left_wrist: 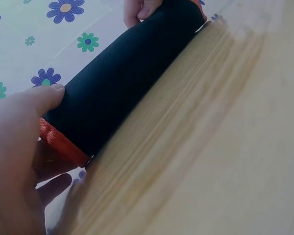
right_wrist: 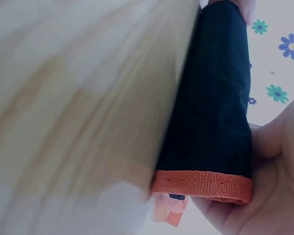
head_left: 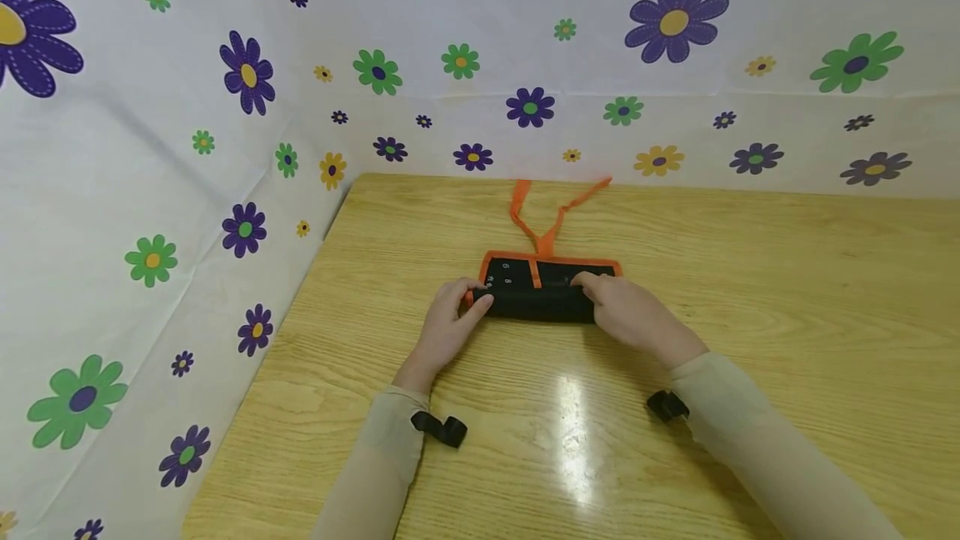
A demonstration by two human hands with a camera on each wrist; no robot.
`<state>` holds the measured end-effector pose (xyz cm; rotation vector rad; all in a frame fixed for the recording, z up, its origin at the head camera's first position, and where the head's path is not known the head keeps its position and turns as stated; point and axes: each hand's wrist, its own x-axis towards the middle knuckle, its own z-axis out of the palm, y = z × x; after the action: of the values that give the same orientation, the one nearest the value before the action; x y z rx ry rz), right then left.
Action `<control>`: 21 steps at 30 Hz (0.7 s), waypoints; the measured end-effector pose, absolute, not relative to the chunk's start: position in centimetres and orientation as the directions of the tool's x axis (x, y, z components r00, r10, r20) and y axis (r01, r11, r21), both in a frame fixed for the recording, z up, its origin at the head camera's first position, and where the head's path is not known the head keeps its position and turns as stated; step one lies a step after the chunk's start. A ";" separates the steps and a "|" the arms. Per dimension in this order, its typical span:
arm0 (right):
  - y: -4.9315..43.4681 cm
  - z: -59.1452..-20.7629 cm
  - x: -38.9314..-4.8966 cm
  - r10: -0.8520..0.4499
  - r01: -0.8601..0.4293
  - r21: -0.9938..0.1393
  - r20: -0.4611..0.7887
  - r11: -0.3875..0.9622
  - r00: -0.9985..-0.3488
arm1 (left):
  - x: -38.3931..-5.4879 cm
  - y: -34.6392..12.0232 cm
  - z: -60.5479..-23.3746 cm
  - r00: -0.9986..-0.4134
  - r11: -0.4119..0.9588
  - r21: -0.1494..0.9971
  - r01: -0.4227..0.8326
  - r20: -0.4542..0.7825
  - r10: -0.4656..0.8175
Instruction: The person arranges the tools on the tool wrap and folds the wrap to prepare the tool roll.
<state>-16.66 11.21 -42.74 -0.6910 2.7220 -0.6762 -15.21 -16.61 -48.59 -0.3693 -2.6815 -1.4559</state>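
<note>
A black fabric tool roll (head_left: 536,305) with orange edging lies on the table, its near side rolled into a thick tube. Beyond the tube, a flat part shows pale printed numbers and an orange strip. My left hand (head_left: 446,323) grips the tube's left end; in the left wrist view its thumb presses on the black fabric (left_wrist: 117,83), fingers around the orange-edged end. At the other end, my right hand (head_left: 633,315) holds the tube with bent fingers reaching over it. The right wrist view shows the right palm (right_wrist: 279,166) close against the orange-trimmed end.
Two orange ties (head_left: 550,242) spread from the roll's far edge toward the back of the wooden table (head_left: 787,315). A white flower-printed sheet (head_left: 570,73) stands behind the table and along its left side. Dark bands with small black pieces (head_left: 442,428) hang at both wrists.
</note>
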 end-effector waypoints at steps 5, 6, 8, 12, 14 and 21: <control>11.2 -42.8 -16.7 -0.510 -0.382 -0.524 -0.120 0.761 -0.852 | -15.4 -16.5 -48.7 -0.970 0.521 0.821 0.235 0.167 0.174; 11.2 -42.9 -16.7 -0.515 -0.403 -0.515 -0.090 0.757 -0.852 | -15.4 -16.5 -48.7 -0.970 0.519 0.822 0.235 0.167 0.174; 11.3 -43.0 -16.5 -0.544 -0.491 -0.464 0.022 0.738 -0.839 | -15.5 -16.5 -48.8 -0.970 0.516 0.824 0.236 0.168 0.176; 11.5 -43.0 -15.9 -0.629 -0.672 -0.329 0.239 0.664 -0.739 | -15.6 -16.6 -48.8 -0.972 0.512 0.828 0.229 0.163 0.170; 11.6 -42.9 -15.7 -0.659 -0.707 -0.303 0.259 0.639 -0.706 | -15.7 -16.6 -48.9 -0.973 0.511 0.830 0.224 0.161 0.164; 11.5 -43.0 -15.4 -0.673 -0.682 -0.250 0.134 0.688 -0.728 | -15.7 -16.5 -48.9 -0.967 0.475 0.843 0.253 0.219 0.128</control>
<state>-15.43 11.48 -43.00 -1.1704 2.9152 -0.4517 -15.66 -16.54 -48.89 -0.3363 -2.5878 -1.5118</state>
